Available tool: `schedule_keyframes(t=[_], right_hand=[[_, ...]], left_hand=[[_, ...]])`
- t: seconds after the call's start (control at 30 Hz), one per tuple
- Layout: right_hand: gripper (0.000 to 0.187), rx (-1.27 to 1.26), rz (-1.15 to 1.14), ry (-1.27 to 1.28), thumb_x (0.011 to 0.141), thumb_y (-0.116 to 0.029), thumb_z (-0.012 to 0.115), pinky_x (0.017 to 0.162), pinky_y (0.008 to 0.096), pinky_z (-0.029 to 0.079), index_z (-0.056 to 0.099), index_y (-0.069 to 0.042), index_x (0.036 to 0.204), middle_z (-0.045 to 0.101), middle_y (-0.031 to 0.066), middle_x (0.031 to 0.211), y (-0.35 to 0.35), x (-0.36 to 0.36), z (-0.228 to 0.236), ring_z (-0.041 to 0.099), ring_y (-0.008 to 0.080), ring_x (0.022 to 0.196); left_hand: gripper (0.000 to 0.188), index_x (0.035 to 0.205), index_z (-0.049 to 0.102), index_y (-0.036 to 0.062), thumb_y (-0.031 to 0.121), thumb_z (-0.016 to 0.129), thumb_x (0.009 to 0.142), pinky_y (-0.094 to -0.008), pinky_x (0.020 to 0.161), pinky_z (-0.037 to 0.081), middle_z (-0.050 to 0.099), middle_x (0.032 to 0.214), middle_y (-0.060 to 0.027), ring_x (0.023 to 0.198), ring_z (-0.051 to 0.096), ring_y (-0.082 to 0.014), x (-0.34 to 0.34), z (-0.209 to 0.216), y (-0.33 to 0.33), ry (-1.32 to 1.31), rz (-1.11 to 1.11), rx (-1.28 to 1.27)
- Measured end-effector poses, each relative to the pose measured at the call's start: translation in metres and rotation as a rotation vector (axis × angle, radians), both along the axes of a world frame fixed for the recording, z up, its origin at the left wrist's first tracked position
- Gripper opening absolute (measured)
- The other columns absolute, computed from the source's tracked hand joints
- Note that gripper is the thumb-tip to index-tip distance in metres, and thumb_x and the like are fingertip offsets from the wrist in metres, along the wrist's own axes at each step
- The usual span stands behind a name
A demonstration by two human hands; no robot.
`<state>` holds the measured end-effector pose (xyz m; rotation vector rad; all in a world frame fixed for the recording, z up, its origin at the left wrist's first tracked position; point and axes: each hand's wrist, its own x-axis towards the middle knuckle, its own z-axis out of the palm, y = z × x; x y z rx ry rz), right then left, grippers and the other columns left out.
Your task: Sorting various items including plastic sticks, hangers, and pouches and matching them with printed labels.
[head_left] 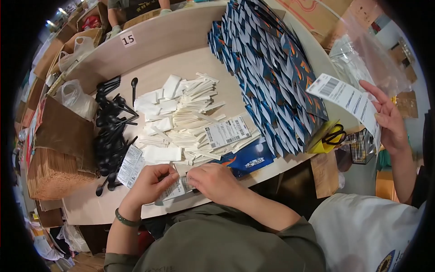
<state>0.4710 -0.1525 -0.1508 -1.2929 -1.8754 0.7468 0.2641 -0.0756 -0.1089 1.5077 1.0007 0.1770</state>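
At the table's near edge my left hand (153, 182) and my right hand (218, 183) are close together, each with its fingertips pinched. Between and just below them is a printed white label (176, 191), gripped by both hands and partly covered by the fingers. Another printed label sheet (131, 166) lies beside my left hand, overlapping the black plastic spoons (108, 145). Beyond my hands spreads a pile of thin white paper-wrapped sticks (195, 106) and folded white napkins (159, 155). A printed label (228, 131) rests on that pile. A blue printed pouch (249, 158) lies right of my right hand.
Stacked dark blue pouches (272, 81) fill the table's right side. Brown cardboard (59, 167) stands at the left edge. Black-handled scissors (335, 135) sit in a yellow holder. At right, a co-worker's hand (390, 120) holds a label sheet (346, 102); another person stands beyond the raised wall (176, 29).
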Motion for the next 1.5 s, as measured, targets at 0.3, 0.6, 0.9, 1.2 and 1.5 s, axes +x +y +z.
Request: schedule_keyframes(t=[0.3,0.6,0.9,1.2,1.5], right_hand=[[0.012,-0.04,-0.702,-0.14,0.081,-0.016,0.067,0.085,0.0428,0.048,0.067,-0.005,0.086,0.056,0.0294,0.114,0.016,0.081,-0.037,0.058,0.0416,0.102],[0.009,-0.112,-0.796,-0.425,0.08,-0.01,0.06,0.085,0.0447,0.047,0.066,-0.004,0.078,0.056,0.0161,0.103,0.025,0.074,-0.06,0.053,0.0355,0.105],[0.005,-0.095,-0.815,-0.142,0.078,-0.007,0.065,0.077,0.0418,0.049,0.061,-0.004,0.079,0.058,0.0148,0.096,0.037,0.087,-0.063,0.059,0.035,0.09],[0.016,0.668,-0.735,-0.378,0.078,-0.005,0.07,0.086,0.0388,0.05,0.066,-0.002,0.093,0.052,0.0251,0.126,0.0,0.087,0.008,0.062,0.0353,0.098],[0.008,0.839,-1.116,-0.545,0.08,0.004,0.065,0.092,0.04,0.046,0.066,0.002,0.088,0.049,0.0291,0.131,-0.03,0.135,0.11,0.059,0.0365,0.109]], left_hand=[[0.016,0.08,0.057,0.0056,0.01,0.058,0.095,-0.0177,0.056,0.031,0.049,0.07,0.0098,0.064,0.041,0.0007,-0.036,-0.024,0.026,-0.06,0.462,0.197],[0.012,0.083,0.061,0.0025,0.01,0.062,0.092,-0.0185,0.056,0.038,0.057,0.07,0.006,0.062,0.048,-0.0016,0.012,-0.043,0.013,-0.142,0.294,0.057],[0.012,0.084,0.06,0.002,0.011,0.063,0.091,-0.0194,0.057,0.039,0.056,0.071,0.0051,0.064,0.049,-0.0029,0.034,-0.039,0.019,-0.139,0.224,0.133],[0.011,0.089,0.064,0.0004,0.01,0.067,0.088,-0.0208,0.058,0.042,0.06,0.074,0.0009,0.065,0.053,-0.0051,0.028,-0.029,0.033,-0.102,0.234,0.369],[0.006,0.097,0.062,0.0011,0.004,0.059,0.092,-0.019,0.071,0.042,0.063,0.086,0.0032,0.078,0.055,-0.0034,0.041,0.022,0.042,-0.435,0.221,0.076]])
